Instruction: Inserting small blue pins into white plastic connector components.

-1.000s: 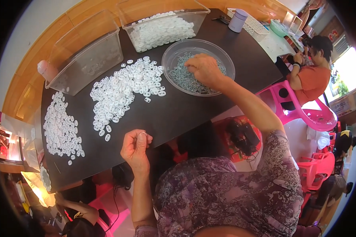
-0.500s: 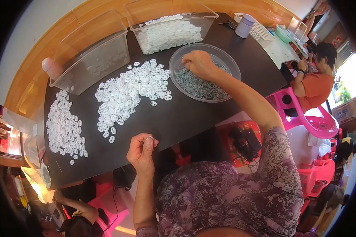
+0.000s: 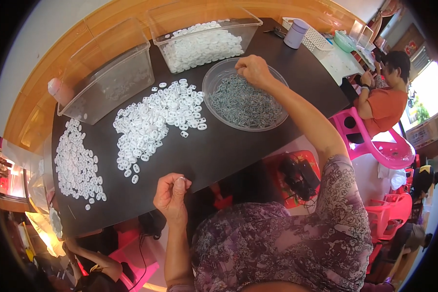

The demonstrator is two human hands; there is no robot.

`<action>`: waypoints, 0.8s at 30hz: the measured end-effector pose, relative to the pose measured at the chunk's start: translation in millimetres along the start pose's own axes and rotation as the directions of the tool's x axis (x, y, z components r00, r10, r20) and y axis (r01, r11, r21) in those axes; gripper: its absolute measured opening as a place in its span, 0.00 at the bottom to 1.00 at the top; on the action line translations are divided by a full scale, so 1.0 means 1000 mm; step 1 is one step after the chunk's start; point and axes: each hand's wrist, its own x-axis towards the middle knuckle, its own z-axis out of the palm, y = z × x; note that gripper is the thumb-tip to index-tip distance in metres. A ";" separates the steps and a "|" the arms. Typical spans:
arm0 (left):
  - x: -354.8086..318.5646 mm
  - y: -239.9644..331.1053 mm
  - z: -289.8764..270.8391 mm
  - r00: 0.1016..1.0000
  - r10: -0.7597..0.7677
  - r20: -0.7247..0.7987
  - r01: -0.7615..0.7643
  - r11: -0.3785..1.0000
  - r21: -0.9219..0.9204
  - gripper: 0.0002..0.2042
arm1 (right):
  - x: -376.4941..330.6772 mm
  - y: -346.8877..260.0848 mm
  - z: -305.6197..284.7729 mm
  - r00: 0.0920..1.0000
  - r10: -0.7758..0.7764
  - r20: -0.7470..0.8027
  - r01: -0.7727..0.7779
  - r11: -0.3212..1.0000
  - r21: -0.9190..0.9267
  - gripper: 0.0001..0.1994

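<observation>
My right hand (image 3: 254, 71) is at the far rim of a round clear tray (image 3: 205, 100), its fingers bent together in a pinch; anything between them is hidden. Many small grey screws (image 3: 246, 104) cover the tray's bottom. Close to my body, by the table's front edge, my left hand (image 3: 172, 198) is closed, thumb against fingers. A pale speck shows at its fingertips, too small to name. Left of the tray spreads a pile of white oval plastic pieces with two holes (image 3: 155, 119). A second pile of similar pieces (image 3: 78, 165) lies at the table's left end.
Along the back stand a clear bin (image 3: 204, 46) heaped with white pieces and another clear bin (image 3: 114, 80) with few in it. A lavender cup (image 3: 296, 34) and a white basket (image 3: 314, 36) stand at the far right. A person in orange (image 3: 384, 104) sits beyond.
My right hand has moved right and away, from over the screws to the tray's far rim. My left hand stays closed in nearly the same place. The view has shifted slightly.
</observation>
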 end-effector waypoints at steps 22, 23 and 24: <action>-0.001 0.000 -0.001 0.999 -0.030 -0.013 0.030 1.000 -0.004 0.06 | 0.016 -0.017 0.024 0.962 -0.234 0.140 0.267 0.912 -0.311 0.08; 0.000 0.000 0.001 0.999 -0.028 -0.020 0.028 1.000 -0.012 0.07 | 0.014 -0.019 0.018 0.961 -0.222 0.168 0.265 0.914 -0.307 0.07; 0.001 0.001 0.002 0.999 -0.028 -0.028 0.028 0.999 -0.018 0.08 | 0.012 -0.022 0.012 0.959 -0.227 0.172 0.270 0.916 -0.298 0.07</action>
